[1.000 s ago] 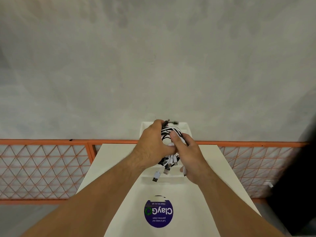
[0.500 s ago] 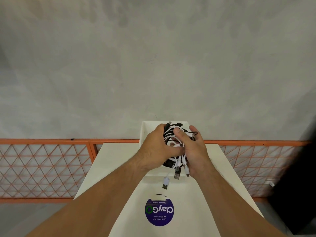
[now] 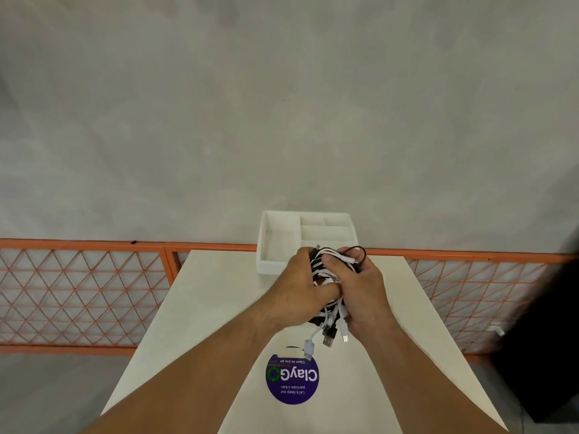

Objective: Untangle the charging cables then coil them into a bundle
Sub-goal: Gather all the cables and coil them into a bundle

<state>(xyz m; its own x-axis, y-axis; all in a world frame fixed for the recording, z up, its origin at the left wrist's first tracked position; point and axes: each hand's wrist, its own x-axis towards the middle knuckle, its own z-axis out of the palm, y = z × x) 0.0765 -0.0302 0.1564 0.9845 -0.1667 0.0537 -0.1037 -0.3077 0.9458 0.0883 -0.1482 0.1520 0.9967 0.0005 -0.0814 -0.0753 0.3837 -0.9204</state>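
Two bare forearms reach forward from the bottom edge over a pale table (image 3: pixel 200 308), which carries a round purple sticker (image 3: pixel 292 379) close to the person. Just past the sticker, several plugs (image 3: pixel 329 338) dangle free beneath the hands, probably left loose because only the cord lengths are being gathered. Above them the left hand (image 3: pixel 297 291) and right hand (image 3: pixel 365 294) meet in the air over the table. Both have their fingers curled round one bunch of black and white cables (image 3: pixel 336 256), and the right thumb presses down on top. The two-handed clasp seems meant to keep the loops from springing apart while they are squeezed into a tighter ring. One thin black loop pokes out at the far right of the bunch, so the bundle looks gathered but not yet neat. Just beyond the hands, at the table's far edge, sits a white tray (image 3: pixel 266 245) divided into compartments, a likely home for the finished bundle. Behind the table runs an orange railing (image 3: pixel 84 286) with diamond mesh, and a plain grey surface (image 3: pixel 282 104) fills the rest of the view.
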